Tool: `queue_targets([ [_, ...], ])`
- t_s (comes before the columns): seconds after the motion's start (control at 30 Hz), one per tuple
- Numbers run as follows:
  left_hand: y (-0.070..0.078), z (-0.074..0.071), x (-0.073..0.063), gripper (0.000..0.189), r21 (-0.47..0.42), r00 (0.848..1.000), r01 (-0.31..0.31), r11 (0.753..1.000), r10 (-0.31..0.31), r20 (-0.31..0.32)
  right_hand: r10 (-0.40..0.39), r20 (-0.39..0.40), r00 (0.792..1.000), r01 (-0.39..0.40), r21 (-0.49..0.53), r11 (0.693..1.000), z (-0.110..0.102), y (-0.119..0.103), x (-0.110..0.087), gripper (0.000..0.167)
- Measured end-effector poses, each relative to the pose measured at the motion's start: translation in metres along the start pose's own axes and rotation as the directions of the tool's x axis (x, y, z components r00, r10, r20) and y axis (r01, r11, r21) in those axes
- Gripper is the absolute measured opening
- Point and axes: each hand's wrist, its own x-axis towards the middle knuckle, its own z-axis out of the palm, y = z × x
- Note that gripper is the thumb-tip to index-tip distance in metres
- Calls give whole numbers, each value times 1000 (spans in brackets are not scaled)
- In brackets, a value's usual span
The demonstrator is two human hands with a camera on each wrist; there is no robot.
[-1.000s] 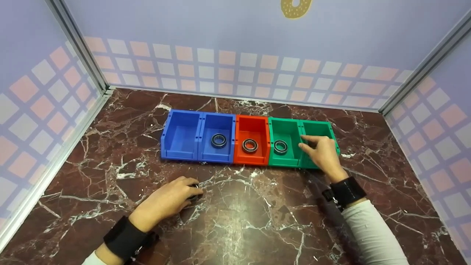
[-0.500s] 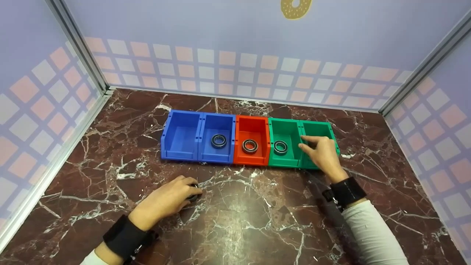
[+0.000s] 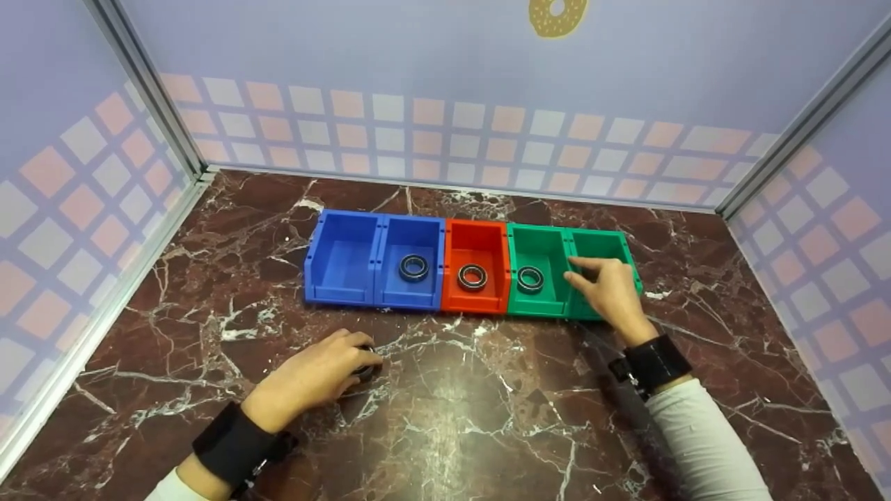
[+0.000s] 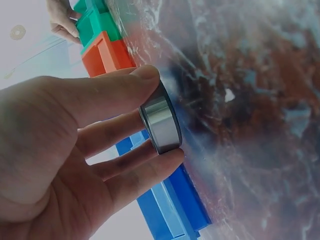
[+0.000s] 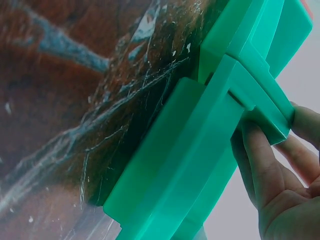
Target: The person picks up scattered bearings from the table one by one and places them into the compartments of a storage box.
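My left hand (image 3: pixel 317 376) is low over the marble-patterned table, in front of the blue bins. Its thumb and fingers grip a ball bearing (image 4: pixel 164 125) by the edge; the shiny metal outer band shows in the left wrist view, while the head view mostly hides it. At the right end of the bin row, my right hand (image 3: pixel 612 292) pinches the wall of a green bin (image 5: pixel 260 112), where the two green bins meet. One bearing lies in the second blue bin (image 3: pixel 414 267), another (image 3: pixel 472 277) in the red bin, a third (image 3: pixel 530 279) in the left green bin.
The bins stand side by side in one row: the leftmost blue bin (image 3: pixel 344 261), another blue, the red bin (image 3: pixel 477 236), then two green. Partition walls (image 3: pixel 445 132) with metal corner posts enclose the table (image 3: pixel 452 410) at the back and sides.
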Motion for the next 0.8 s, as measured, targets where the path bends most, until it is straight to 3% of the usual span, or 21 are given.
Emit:
queue_targets([
  [0.4, -6, -12, 8, 39, -18, 1000, -24, 1000, 24, 20, -6, -11, 1000, 5, -18, 1000, -1, 3, -2, 35],
  [0.67, -12, -38, 13, 43, -50, 999, 39, 998, -38, 22, 4, 8, 1000, -5, 32, 999, -1, 1, -1, 36],
  [0.8, -18, -54, 15, 46, -55, 999, 53, 997, -53, -6, 2, 3, 1000, -2, 28, 1000, 0, 0, -1, 35],
])
